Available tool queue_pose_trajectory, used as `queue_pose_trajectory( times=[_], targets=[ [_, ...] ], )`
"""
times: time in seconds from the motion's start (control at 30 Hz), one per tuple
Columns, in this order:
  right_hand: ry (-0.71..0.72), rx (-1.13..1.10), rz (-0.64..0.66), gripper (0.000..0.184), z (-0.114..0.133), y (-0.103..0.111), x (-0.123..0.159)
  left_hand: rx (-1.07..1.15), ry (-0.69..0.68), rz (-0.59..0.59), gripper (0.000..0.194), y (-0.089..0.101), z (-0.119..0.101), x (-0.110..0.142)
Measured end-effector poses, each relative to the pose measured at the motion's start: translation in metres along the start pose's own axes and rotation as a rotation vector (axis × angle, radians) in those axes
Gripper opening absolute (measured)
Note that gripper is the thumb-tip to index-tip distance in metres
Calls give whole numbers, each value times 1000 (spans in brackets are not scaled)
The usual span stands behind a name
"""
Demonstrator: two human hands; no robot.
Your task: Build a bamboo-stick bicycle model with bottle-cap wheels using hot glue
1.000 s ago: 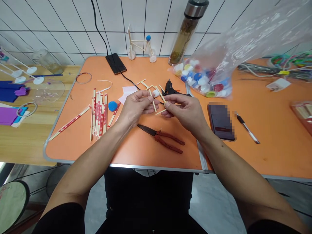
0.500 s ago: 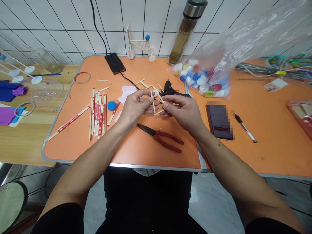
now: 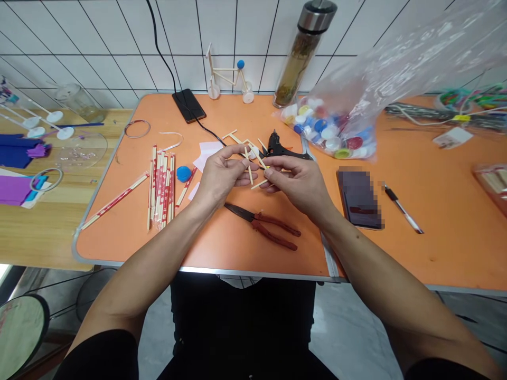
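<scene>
Left hand and right hand meet over the middle of the orange worktop. Between them sits a small stick frame, pale wooden pieces joined at angles. Left grip: clenched, fingers curled over the frame's near pieces. Right grip: thumb and forefinger pinch a stick end at the frame's right side. Fingers hide the joints, so their state cannot be told.

Just beyond the right hand lies a black glue gun, touching neither hand. Pink paper scraps lie beyond the left hand. Below the hands, red-handled pliers lie on the worktop, jaws pointing left.

Left of these, paper-wrapped chopsticks lie in a loose group, with one more set apart at an angle. A blue bottle cap sits between the group and the left hand.

To the right, a clear bag of bottle caps rests on the worktop. Farther right lie a phone and a pen. A model bicycle of sticks stands at the far edge, against the tiled wall.
</scene>
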State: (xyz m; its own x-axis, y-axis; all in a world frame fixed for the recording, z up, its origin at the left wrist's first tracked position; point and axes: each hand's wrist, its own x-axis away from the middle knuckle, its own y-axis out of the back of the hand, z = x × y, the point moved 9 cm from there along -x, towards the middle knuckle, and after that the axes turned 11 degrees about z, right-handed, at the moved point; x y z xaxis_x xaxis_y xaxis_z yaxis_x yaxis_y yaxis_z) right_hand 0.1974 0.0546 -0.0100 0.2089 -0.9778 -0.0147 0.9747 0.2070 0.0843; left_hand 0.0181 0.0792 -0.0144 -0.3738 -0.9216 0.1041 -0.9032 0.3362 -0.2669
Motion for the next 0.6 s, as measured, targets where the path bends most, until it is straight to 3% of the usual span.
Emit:
queue_pose_trajectory(
  times=[0.6],
  targets=[
    [17,-4,19,37,1,-3,0,6,54,-41,39,-3,3,3]
  ],
)
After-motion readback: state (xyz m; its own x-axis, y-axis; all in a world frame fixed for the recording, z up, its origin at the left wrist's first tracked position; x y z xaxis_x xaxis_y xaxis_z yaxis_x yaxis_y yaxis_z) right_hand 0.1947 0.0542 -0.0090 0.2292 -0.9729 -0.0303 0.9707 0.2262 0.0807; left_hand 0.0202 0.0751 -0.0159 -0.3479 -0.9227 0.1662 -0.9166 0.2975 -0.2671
